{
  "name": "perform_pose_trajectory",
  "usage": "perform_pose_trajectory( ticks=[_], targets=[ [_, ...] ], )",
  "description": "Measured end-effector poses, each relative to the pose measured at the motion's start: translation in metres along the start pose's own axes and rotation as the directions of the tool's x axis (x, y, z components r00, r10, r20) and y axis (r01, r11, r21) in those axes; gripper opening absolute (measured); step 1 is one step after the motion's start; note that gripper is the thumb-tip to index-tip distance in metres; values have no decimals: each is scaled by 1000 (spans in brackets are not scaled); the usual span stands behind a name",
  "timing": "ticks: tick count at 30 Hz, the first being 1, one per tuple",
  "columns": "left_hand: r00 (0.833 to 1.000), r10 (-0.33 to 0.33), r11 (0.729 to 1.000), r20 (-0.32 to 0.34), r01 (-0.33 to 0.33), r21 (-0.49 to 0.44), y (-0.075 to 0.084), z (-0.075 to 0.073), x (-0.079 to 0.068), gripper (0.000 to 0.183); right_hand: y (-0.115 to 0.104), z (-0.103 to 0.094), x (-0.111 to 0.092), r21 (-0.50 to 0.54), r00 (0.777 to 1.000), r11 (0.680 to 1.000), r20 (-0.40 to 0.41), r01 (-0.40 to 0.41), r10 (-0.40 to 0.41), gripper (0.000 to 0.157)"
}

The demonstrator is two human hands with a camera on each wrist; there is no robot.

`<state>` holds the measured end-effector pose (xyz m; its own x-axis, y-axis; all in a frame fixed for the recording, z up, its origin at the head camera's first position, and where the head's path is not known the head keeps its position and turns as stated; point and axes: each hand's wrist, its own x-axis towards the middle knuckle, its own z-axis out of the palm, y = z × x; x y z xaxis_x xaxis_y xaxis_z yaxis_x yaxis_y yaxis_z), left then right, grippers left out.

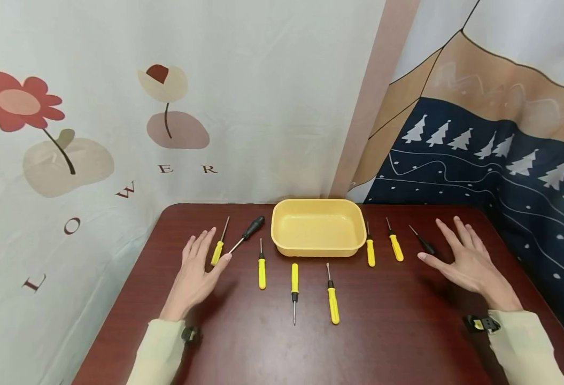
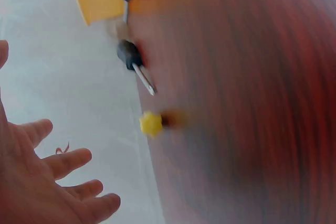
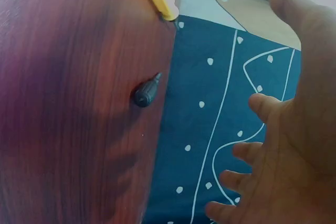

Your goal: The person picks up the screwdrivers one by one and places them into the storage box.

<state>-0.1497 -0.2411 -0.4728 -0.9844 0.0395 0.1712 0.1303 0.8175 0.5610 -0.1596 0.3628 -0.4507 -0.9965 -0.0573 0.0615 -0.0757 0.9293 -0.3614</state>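
My left hand [image 1: 196, 275] hovers over the table's left side with fingers spread and nothing held. Nearest to it lies a yellow-handled screwdriver [image 1: 217, 253], its shaft pointing away. Just right of that is a screwdriver with a black handle [image 1: 253, 228], also seen in the left wrist view [image 2: 129, 55]. Over the right side my right hand [image 1: 471, 264] is spread too, holding nothing. A small black screwdriver [image 1: 426, 246] lies beside its thumb; the right wrist view shows its dark handle [image 3: 146, 93]. Farther left is a yellow-handled screwdriver [image 1: 396, 247].
A yellow plastic bin [image 1: 320, 252] stands at the table's back edge. More yellow screwdrivers lie around it: one to its right [image 1: 370, 252], others in front [image 1: 262, 272], [image 1: 294, 278], [image 1: 333, 305]. Printed curtains hang behind the dark red table [image 1: 282, 358].
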Motion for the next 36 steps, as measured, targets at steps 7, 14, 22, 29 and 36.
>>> perform_pose_trajectory(
  ticks=[7,14,22,29,36],
  targets=[
    [1000,-10,990,21,13,-144,13,6,8,76,-3,-5,6,54,999,998,46,-15,13,100],
    [1000,8,960,23,-1,-279,22,12,17,71,-3,-4,12,85,996,996,80,-39,32,102],
    [998,-37,897,59,59,-438,31,15,24,70,0,-1,19,92,996,995,81,-33,26,100],
    [992,-58,837,111,109,-536,36,20,30,66,2,7,26,117,995,991,83,-66,56,93],
    [985,-93,710,148,170,-684,42,27,37,60,4,9,33,135,991,985,92,-104,92,85]
  ],
)
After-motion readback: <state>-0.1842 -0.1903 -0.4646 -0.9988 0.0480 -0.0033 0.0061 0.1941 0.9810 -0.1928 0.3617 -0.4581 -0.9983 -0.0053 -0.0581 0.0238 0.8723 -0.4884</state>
